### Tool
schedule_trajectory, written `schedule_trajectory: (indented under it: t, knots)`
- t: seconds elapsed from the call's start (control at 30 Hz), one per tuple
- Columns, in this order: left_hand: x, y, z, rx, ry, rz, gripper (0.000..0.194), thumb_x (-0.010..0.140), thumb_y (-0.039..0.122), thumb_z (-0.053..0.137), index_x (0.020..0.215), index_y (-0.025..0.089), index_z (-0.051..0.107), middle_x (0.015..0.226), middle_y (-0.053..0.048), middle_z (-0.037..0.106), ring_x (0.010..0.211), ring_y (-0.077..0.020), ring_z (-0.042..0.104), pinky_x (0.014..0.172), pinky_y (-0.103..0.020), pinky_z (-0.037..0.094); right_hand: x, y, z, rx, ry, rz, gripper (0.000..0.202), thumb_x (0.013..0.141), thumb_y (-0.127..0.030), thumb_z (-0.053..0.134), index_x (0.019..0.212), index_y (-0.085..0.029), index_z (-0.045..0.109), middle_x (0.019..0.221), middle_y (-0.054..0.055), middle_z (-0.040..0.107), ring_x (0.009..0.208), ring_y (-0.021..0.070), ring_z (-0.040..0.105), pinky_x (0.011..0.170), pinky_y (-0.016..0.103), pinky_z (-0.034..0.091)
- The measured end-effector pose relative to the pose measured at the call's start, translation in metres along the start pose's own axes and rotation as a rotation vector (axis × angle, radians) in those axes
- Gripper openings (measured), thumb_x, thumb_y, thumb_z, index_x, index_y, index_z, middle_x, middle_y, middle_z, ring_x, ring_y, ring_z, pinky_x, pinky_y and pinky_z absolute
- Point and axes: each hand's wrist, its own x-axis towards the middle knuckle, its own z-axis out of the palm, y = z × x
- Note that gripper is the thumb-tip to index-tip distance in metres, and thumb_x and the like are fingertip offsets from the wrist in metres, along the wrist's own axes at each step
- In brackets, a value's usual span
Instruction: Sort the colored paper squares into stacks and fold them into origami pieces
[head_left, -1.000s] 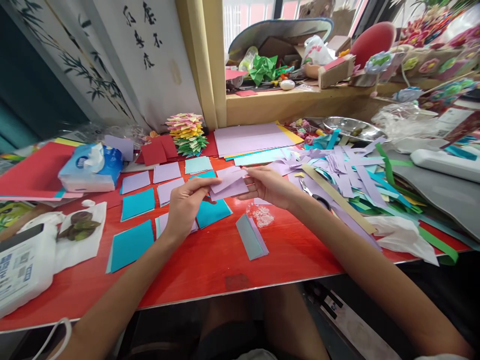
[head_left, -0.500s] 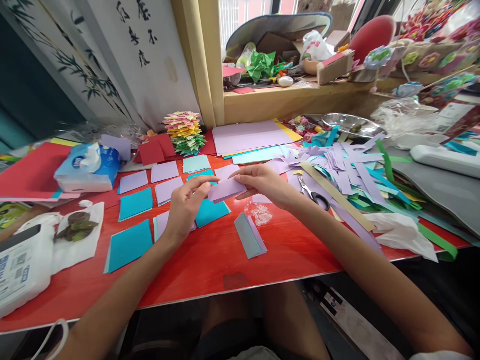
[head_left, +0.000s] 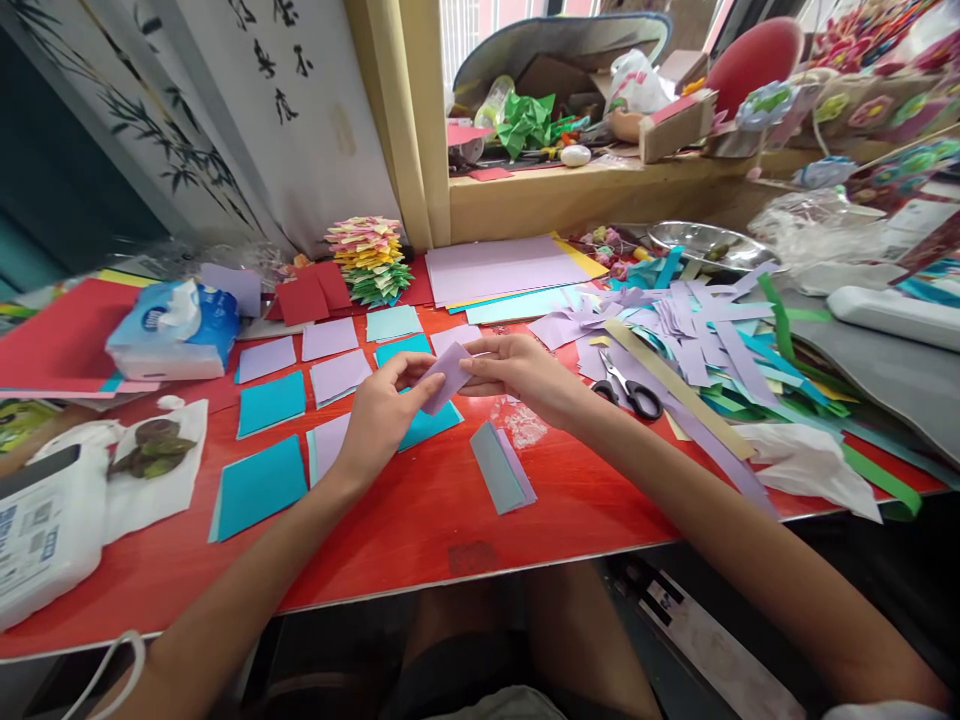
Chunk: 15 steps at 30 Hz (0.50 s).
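Between my two hands is a small folded piece of purple paper (head_left: 448, 378), tilted above the table. My left hand (head_left: 386, 412) pinches its lower left side with thumb and fingers. At its right side, the fingers of my right hand (head_left: 517, 375) are closed on the edge. Below them a folded light blue and purple paper (head_left: 501, 468) stands partly open on the red table (head_left: 360, 570). Stacks of purple squares (head_left: 341, 376) and teal squares (head_left: 271, 404) lie in rows to the left. Another teal square (head_left: 429, 425) is partly hidden under my left hand.
Black-handled scissors (head_left: 628, 385) lie to the right, beside a heap of paper strips (head_left: 697, 330). A tissue pack (head_left: 174, 330) and a white box (head_left: 52, 535) stand at the left. Large purple sheets (head_left: 495, 270) and a layered paper stack (head_left: 369, 260) sit at the back.
The purple paper has turned from lying nearly flat to a steeper tilt and now looks narrower. My hands have come closer together around it.
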Motion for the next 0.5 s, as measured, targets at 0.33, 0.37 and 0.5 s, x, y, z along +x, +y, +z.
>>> schedule_trajectory:
  t: [0.33,0.37,0.5]
  knots:
    - [-0.0015,0.0037,-0.0006,-0.027,0.030,-0.013,0.030,0.077,0.044,0.056,0.092,0.019,0.064,0.094,-0.003,0.064,0.083,-0.0168,0.056,0.069,-0.026,0.042,0.0011,0.0024,0.0077,-0.118,0.012,0.013,0.008,0.078,-0.020,0.060,0.082,-0.013,0.061,0.073,0.003,0.068,0.071,0.0126,0.066,0.079,0.031,0.055]
    - [-0.0014,0.0031,-0.0005,-0.052,0.047,-0.018,0.030,0.077,0.043,0.057,0.092,0.019,0.063,0.093,-0.003,0.064,0.082,-0.0165,0.055,0.068,-0.026,0.042,0.0010,0.0022,0.0083,-0.115,0.015,0.020,0.009,0.076,-0.020,0.062,0.081,-0.013,0.061,0.072,0.003,0.067,0.071,0.0126,0.066,0.079,0.031,0.055]
    - [-0.0008,0.0012,0.0006,-0.126,0.107,-0.012,0.027,0.075,0.041,0.061,0.090,0.018,0.063,0.090,-0.003,0.063,0.082,-0.0160,0.055,0.069,-0.026,0.043,0.0009,0.0021,0.0093,-0.082,-0.009,0.052,0.009,0.074,-0.020,0.065,0.075,-0.012,0.061,0.070,0.003,0.068,0.070,0.0128,0.067,0.080,0.031,0.054]
